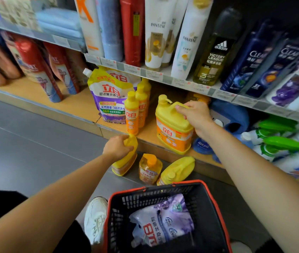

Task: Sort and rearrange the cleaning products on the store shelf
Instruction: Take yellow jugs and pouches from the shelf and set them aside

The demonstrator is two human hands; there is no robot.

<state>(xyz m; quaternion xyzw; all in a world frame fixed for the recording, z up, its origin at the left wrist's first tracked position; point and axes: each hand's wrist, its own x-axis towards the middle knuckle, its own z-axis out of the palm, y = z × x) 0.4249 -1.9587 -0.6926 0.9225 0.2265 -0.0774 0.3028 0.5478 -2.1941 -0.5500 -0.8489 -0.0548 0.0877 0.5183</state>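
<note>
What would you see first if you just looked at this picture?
All the bright yellow: the right hand grips the handle of a yellow detergent jug on the bottom shelf, while the left hand holds a second yellow jug down on the floor. Nearest the camera, a red-rimmed black basket carries a purple refill pouch.

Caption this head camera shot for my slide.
Right hand grips a yellow jug on the bottom shelf; left hand holds a yellow bottle near the floor.
</note>
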